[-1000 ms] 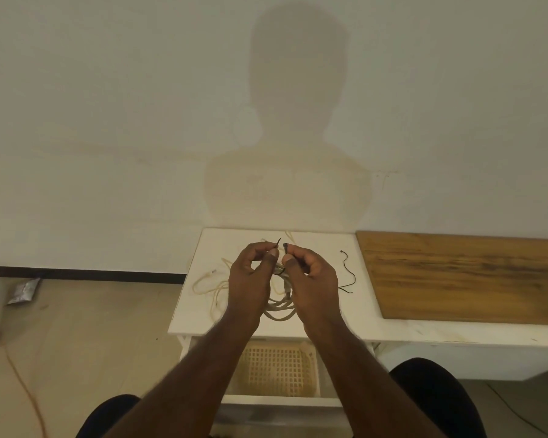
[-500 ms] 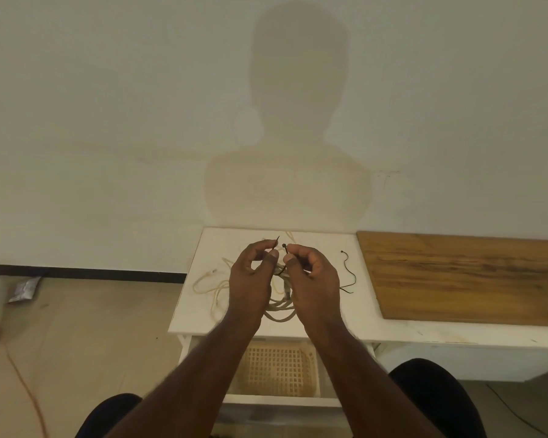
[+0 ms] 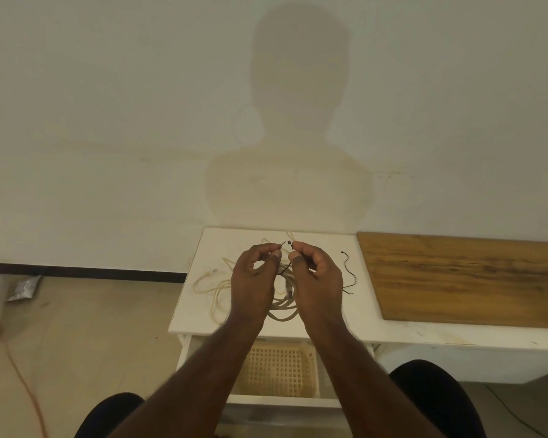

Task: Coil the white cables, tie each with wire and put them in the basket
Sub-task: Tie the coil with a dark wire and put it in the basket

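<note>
Sitting nearest, under the white table [image 3: 393, 335], the basket [image 3: 279, 371] lay below both forearms. Above it the left hand [image 3: 253, 279] and right hand [image 3: 317, 279] each pinched an end of the dark tie wire [image 3: 287, 248], whose tips pointed up and away, over the coiled white cable [image 3: 283, 306] hanging between them. Farther off, loose cable [image 3: 214, 281] sprawled left, a spare wire [image 3: 350, 273] ran front-to-back on the right, beside a wooden board [image 3: 472, 279].

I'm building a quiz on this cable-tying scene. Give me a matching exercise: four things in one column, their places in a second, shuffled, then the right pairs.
Things:
1. coiled cable
2. spare black wire
3. basket
4. wooden board

Places:
A. under the table top
B. right end of the table
C. hanging between the hands
D. on the table, right of the right hand

Pairs: 1-C, 2-D, 3-A, 4-B
</note>
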